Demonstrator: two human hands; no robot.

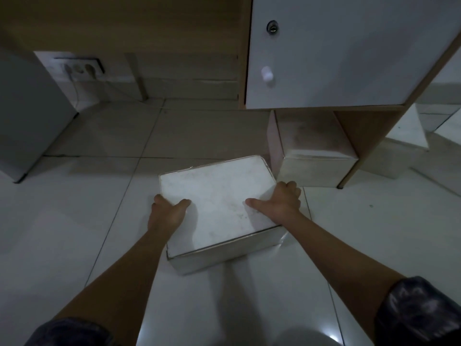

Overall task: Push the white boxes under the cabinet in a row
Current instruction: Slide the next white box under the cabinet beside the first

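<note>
A flat white box point(217, 196) lies on the tiled floor in front of me, turned a little askew. My left hand point(168, 211) grips its left edge, thumb on the lid. My right hand point(282, 199) grips its right edge, thumb on top and fingers down the side. A second white box point(311, 143) stands partly under the cabinet point(331, 53), its front sticking out past the white door. The held box's far right corner is close to that second box.
A grey appliance point(30, 116) stands at the left. A wall socket point(79, 66) with plugs and cables is behind it. The cabinet's wooden side panel point(361, 136) reaches the floor right of the second box. A mirror-like surface point(439, 116) is at far right.
</note>
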